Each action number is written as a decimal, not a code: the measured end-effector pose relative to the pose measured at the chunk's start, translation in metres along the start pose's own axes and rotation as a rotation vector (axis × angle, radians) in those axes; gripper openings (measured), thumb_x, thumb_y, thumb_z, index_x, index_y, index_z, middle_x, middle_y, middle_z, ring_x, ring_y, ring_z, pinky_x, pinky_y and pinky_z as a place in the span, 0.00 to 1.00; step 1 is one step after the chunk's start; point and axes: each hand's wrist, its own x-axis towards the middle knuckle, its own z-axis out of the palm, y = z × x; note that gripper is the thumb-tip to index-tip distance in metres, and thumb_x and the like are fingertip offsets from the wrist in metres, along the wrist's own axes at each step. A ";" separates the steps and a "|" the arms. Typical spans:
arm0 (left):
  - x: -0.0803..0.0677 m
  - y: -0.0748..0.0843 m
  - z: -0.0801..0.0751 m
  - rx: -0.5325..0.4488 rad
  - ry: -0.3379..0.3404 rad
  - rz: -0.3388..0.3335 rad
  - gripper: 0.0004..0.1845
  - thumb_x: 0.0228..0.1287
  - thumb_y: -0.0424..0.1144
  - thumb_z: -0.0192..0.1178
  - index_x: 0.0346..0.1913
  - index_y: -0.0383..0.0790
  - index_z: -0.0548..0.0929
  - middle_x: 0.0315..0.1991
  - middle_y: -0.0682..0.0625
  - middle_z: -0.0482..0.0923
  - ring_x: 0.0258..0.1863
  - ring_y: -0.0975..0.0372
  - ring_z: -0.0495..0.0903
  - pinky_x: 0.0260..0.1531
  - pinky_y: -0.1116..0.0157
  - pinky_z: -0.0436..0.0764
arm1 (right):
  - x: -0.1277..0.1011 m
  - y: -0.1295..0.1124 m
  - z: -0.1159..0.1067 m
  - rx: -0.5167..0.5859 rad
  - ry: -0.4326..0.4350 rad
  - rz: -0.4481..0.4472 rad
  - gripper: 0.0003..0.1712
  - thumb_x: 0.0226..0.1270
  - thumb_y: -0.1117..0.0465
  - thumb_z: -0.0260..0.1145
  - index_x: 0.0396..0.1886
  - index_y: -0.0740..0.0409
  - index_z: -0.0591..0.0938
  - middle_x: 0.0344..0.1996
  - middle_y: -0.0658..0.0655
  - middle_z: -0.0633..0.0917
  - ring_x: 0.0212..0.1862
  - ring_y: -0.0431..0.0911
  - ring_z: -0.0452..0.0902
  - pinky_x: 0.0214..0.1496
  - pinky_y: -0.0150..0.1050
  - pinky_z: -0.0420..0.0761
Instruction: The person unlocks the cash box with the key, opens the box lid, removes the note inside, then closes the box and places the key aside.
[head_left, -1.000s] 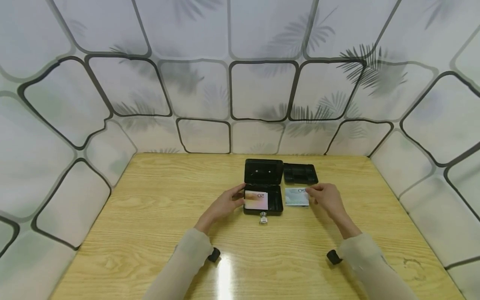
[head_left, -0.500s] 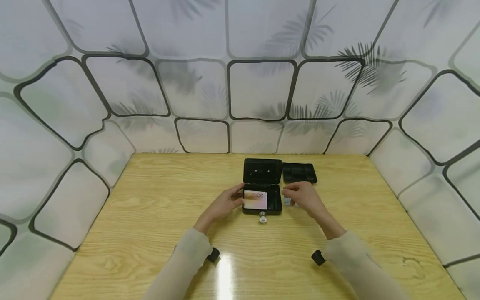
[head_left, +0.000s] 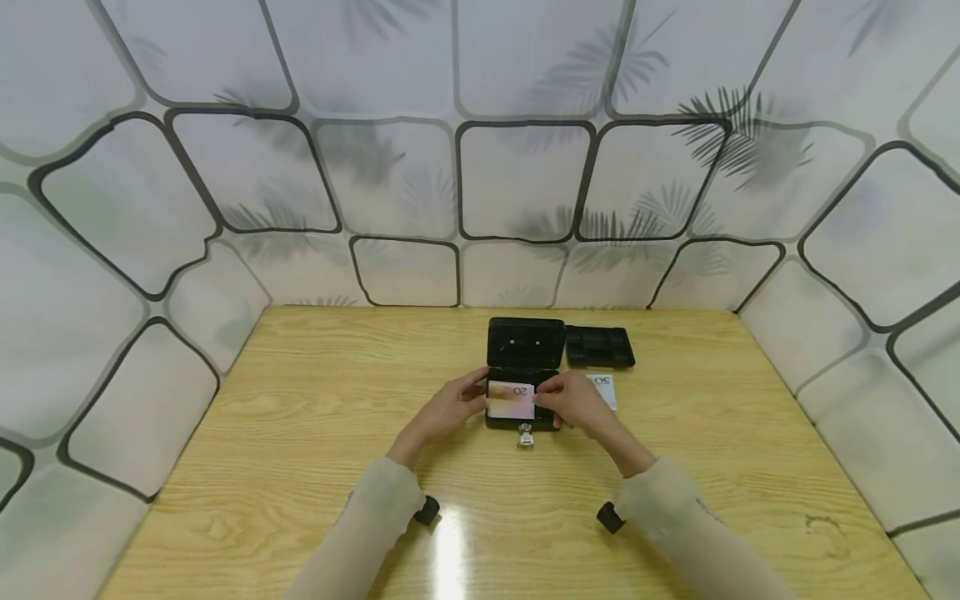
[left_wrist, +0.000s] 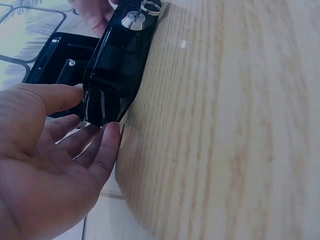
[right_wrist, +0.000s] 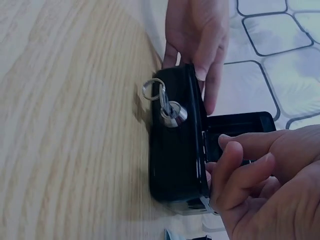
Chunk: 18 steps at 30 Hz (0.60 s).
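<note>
A small black cash box (head_left: 551, 423) stands with its lid (head_left: 527, 342) raised. Pinkish banknotes (head_left: 510, 400) marked 20 lie in its left part. My left hand (head_left: 450, 407) grips the box's left end; in the left wrist view the thumb is at the rim and the fingers curl against the side below. My right hand (head_left: 581, 404) reaches over the box's right wall, its fingertips right at the right edge of the 20 notes. I cannot tell whether they pinch a note. Keys on a ring (right_wrist: 154, 89) hang from the front lock (right_wrist: 174, 116).
Bluish banknotes (head_left: 604, 388) marked 50 lie on the table right of the box, partly hidden by my right hand. Behind them is a black compartment tray (head_left: 600, 347). The wood-grain table (head_left: 337, 375) ends at a patterned curtain or wall (head_left: 405, 183).
My right hand has moved left, away from the 50 notes and over the box to the edge of the 20 notes. The 50 notes stay on the table. My left hand keeps its place.
</note>
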 end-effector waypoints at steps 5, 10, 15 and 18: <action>0.000 -0.001 0.000 0.004 0.001 -0.005 0.32 0.79 0.33 0.56 0.81 0.38 0.60 0.75 0.38 0.67 0.73 0.46 0.68 0.70 0.46 0.67 | 0.000 -0.002 0.003 -0.016 -0.011 -0.007 0.16 0.73 0.65 0.67 0.54 0.73 0.85 0.28 0.63 0.87 0.13 0.43 0.71 0.16 0.33 0.67; 0.001 -0.002 0.000 0.011 0.003 -0.005 0.32 0.79 0.34 0.56 0.81 0.39 0.61 0.75 0.39 0.66 0.73 0.46 0.68 0.70 0.45 0.67 | 0.001 -0.004 0.006 -0.043 -0.037 0.014 0.15 0.73 0.66 0.67 0.53 0.73 0.86 0.24 0.64 0.86 0.12 0.40 0.70 0.16 0.31 0.70; 0.001 -0.003 0.000 0.008 0.000 -0.003 0.32 0.79 0.34 0.56 0.81 0.39 0.61 0.75 0.38 0.67 0.73 0.46 0.68 0.70 0.45 0.67 | 0.003 -0.007 0.011 -0.025 -0.047 0.065 0.16 0.73 0.68 0.66 0.56 0.74 0.84 0.22 0.63 0.84 0.12 0.39 0.71 0.17 0.32 0.74; 0.001 -0.003 0.000 0.008 0.003 -0.002 0.32 0.79 0.34 0.56 0.81 0.39 0.61 0.74 0.38 0.67 0.73 0.46 0.68 0.70 0.45 0.67 | 0.005 -0.007 0.013 -0.010 -0.042 0.078 0.17 0.73 0.69 0.66 0.57 0.75 0.83 0.23 0.61 0.84 0.13 0.39 0.71 0.17 0.31 0.73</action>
